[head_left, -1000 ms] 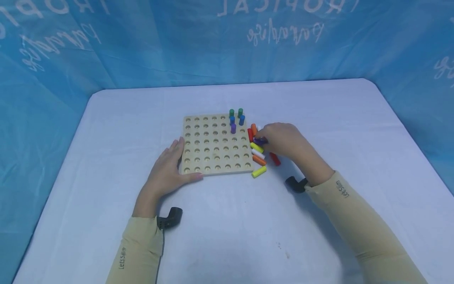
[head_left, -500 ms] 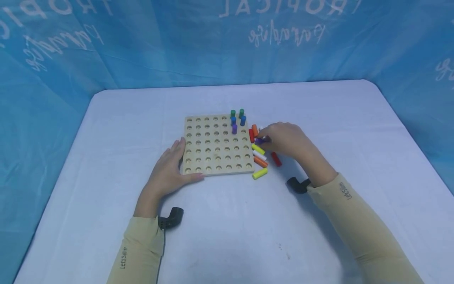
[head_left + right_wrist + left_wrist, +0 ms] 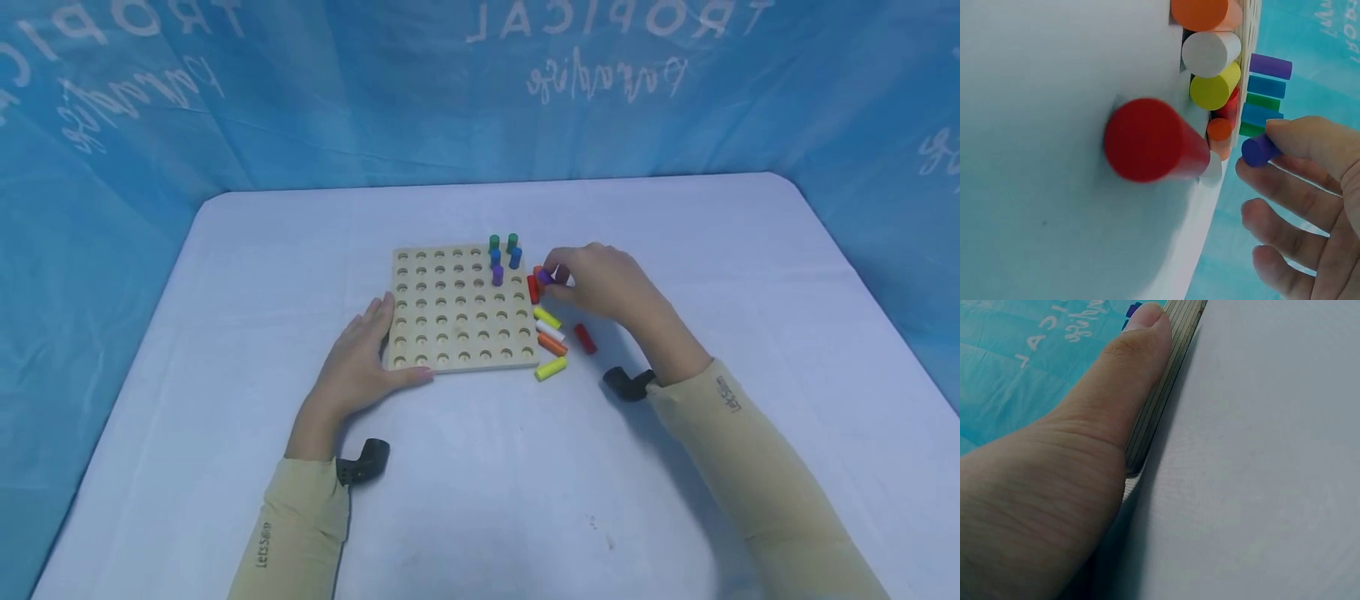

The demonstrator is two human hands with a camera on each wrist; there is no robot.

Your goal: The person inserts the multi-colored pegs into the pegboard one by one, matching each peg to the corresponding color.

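Observation:
In the head view, a square wooden pegboard (image 3: 451, 295) with rows of round holes lies on the table. Two green pegs (image 3: 494, 242), two blue pegs (image 3: 515, 258) and one purple peg (image 3: 498, 275) stand upright at its far right corner. My left hand (image 3: 356, 358) rests at the near left corner, fingers along the left side and thumb (image 3: 1138, 350) on the front edge. My right hand (image 3: 607, 279) pinches another purple peg (image 3: 1259, 150) between thumb and fingertips, raised just right of the board.
Loose pegs lie along the board's right side: yellow (image 3: 551, 369), orange (image 3: 552, 344), white (image 3: 551, 331) and red (image 3: 533, 289) among them. One red peg (image 3: 585, 339) lies farther right. A white cloth covers the table (image 3: 480, 492), and a blue curtain (image 3: 375, 100) hangs behind it.
My right hand has lifted the purple peg from among the loose pegs and moved it slightly up and away. My left hand stays in place on the board.

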